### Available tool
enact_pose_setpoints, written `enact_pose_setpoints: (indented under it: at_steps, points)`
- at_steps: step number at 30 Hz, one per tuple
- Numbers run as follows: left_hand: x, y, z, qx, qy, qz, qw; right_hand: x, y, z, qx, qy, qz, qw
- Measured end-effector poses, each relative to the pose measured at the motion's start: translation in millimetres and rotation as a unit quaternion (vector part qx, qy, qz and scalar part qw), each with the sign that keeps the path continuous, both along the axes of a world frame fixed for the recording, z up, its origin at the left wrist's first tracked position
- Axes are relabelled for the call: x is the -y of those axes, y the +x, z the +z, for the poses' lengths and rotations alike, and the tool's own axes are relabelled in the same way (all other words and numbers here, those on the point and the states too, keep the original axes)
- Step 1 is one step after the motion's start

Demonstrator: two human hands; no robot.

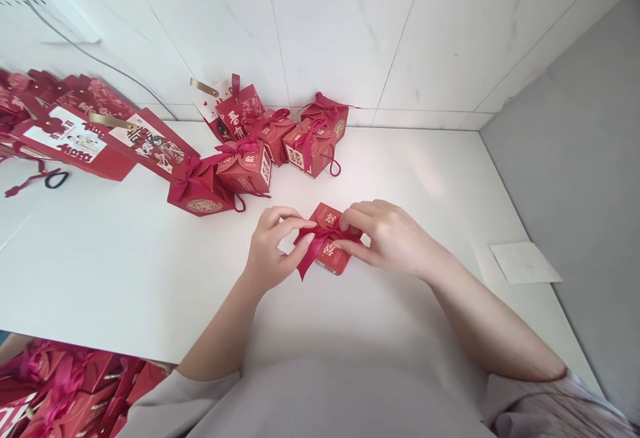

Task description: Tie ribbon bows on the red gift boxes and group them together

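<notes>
We see a white table [125, 271] filling the view. At 10 o'clock lie flat red bags [75, 141]; at 12 o'clock stands a cluster of tied red boxes [260, 145]. At 3 o'clock lies a white paper sheet [525, 263]. At centre sits a small red box [333, 255]. Our left hand [270, 251] and right hand [390, 235] pinch its ribbon [313, 251], fingers narrowly closed on it.

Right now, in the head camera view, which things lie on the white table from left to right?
Flat red gift bags → cluster of tied red boxes → left hand → small red box with ribbon → right hand → white paper sheet.
</notes>
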State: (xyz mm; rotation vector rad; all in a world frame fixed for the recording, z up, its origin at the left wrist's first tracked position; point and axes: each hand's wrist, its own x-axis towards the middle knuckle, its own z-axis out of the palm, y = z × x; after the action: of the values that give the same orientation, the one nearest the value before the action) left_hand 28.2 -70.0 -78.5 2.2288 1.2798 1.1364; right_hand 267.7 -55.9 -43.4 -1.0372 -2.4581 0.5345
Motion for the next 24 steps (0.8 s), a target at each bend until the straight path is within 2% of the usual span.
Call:
enact_pose_setpoints:
  at_steps: [3,11,16,19,24]
  points:
    - [2.4,6.6,-0.4,-0.042,0.045,0.003,0.998,2.7,-5.1,-4.1,0.052,0.049,0.006,0.997]
    - [1.1,8.4,-0.6,-0.124,0.078,-0.005,0.989,0.9,-2.3,-0.9,0.077,0.054,0.014,0.995]
    - [-0.2,7.8,-2.6,-0.139,0.138,0.008,0.98,1.7,1.1,3.0,0.075,0.034,-0.009,0.997]
    - [-0.9,7.1,-3.8,-0.155,0.167,0.008,0.974,1.5,1.2,2.4,0.069,0.035,-0.001,0.997]
    - [-0.7,4.6,-1.1,-0.125,0.151,-0.009,0.981,1.0,-1.0,0.0,0.084,0.064,0.005,0.994]
